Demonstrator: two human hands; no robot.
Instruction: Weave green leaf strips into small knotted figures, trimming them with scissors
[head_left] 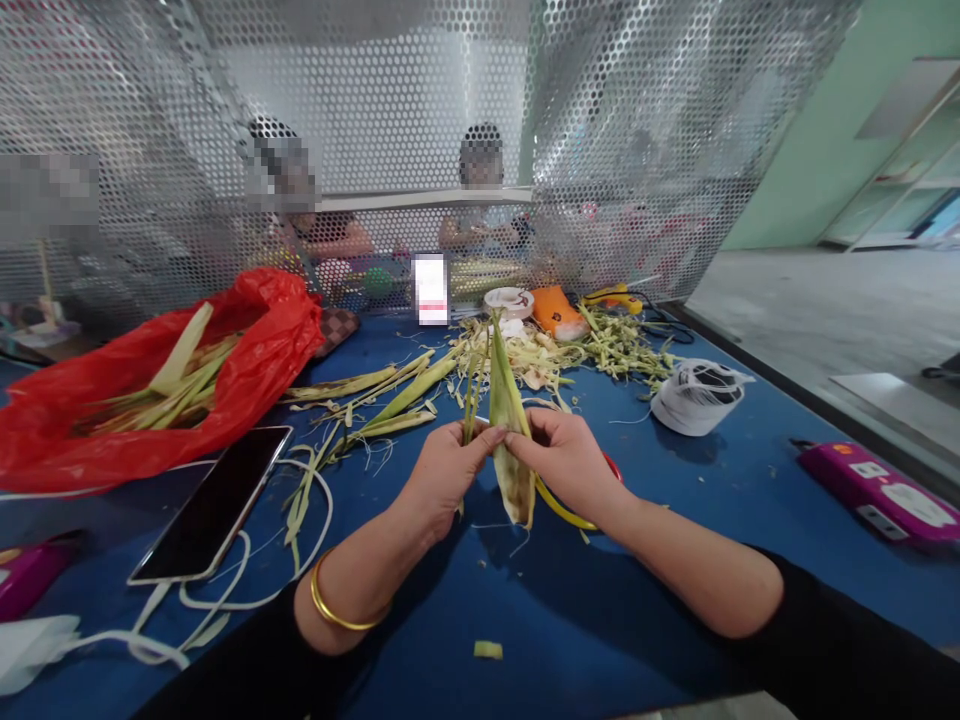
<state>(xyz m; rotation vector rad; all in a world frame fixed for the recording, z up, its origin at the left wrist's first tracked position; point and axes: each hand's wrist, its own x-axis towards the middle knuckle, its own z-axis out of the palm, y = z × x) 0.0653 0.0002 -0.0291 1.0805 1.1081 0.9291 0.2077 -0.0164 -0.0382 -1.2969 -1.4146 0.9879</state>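
Between my two hands a green and pale brown corn husk leaf [514, 478] stands upright, its pointed tip away from me. My left hand [448, 470] pinches its left edge with thumb and fingers, and thin green strips [472, 385] rise from the same grip. On the other side my right hand [564, 455] pinches the leaf's right edge, the thumbs almost meeting. Partly hidden behind my right hand is a yellow and red ring [566, 513]. Loose husk strips [405, 400] lie to the left, and a heap of trimmings [517, 350] lies beyond my hands.
A red plastic bag [277, 330] with husks sits left, near a phone [217, 505] and white cables [326, 500]. Rolled white tape [694, 405], an orange packet [556, 312] and a purple power strip [877, 490] are right. A perforated metal screen [390, 110] stands behind; people sit beyond it.
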